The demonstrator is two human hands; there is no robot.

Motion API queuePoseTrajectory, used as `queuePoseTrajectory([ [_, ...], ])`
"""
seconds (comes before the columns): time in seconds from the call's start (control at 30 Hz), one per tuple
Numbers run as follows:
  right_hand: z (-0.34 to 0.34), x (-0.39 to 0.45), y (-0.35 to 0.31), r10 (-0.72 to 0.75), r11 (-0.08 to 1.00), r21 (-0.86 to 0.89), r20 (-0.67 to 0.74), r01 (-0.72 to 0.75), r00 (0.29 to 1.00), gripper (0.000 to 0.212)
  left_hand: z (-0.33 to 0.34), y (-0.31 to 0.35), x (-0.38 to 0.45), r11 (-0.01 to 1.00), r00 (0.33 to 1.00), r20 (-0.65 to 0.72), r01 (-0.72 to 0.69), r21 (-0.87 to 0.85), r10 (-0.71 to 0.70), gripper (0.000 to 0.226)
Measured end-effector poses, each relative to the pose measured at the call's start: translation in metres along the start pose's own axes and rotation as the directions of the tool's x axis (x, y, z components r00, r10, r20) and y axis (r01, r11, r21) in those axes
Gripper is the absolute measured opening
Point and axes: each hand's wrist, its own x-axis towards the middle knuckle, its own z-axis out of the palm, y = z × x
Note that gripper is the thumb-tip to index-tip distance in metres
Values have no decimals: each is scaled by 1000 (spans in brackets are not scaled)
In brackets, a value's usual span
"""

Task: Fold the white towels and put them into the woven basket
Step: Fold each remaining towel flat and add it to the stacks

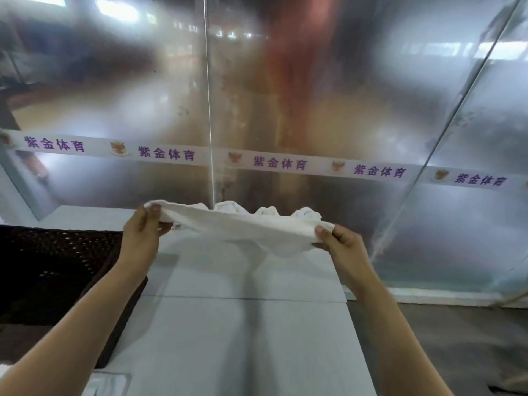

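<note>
While both hands stretch white towel [245, 230], wall strip [280, 162] reads 紫金体育.

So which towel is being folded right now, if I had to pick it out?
Start at the white table beside the dark basket. Crumpled towels sit along its far edge by the glass wall. The towel is the one stretched in the air in front of them, its ends pinched by the left hand and right hand.

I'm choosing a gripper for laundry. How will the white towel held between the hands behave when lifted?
Probably floppy: the towel sags between the left hand and right hand. Likely light, since fingertip pinches carry it. Its textured cloth looks unlikely to slip.
</note>
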Motion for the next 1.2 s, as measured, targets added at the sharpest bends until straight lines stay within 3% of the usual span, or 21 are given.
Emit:
queuePoseTrajectory([
  [0.17, 18, -90, 82, 76, 976, -202, -53, -85, 996, 18, -54, -76, -82, 963, 990, 119, 48, 267, -83, 26],
  [0.23, 23, -125, 101, 139, 966, -210, -63, -149, 988, 15, -75, -100, -111, 939, 981, 153, 58, 340, -116, 31],
  [0.4, 29, -190, 133, 342, 929, -132, -52, -346, 938, 34, -119, -140, -179, 907, 958, 151, 172, 384, -245, 36],
  [0.67, 46, -243, 160, 452, 865, -141, -200, -482, 869, 55, -145, -156, -230, 833, 896, 136, 326, 447, -423, 37],
  [0.93, 45, -214, 191, 505, 837, -102, -235, -537, 831, 57, -117, -186, -203, 771, 870, 127, 343, 537, -476, 43],
  [1.1, 45, -155, 213, 537, 810, -130, -226, -572, 813, 53, -76, -205, -158, 757, 869, 101, 359, 546, -485, 15],
  [1.2, 45, -121, 233, 559, 799, -101, -241, -593, 793, 46, -50, -220, -133, 763, 887, 98, 328, 558, -452, 15],
])
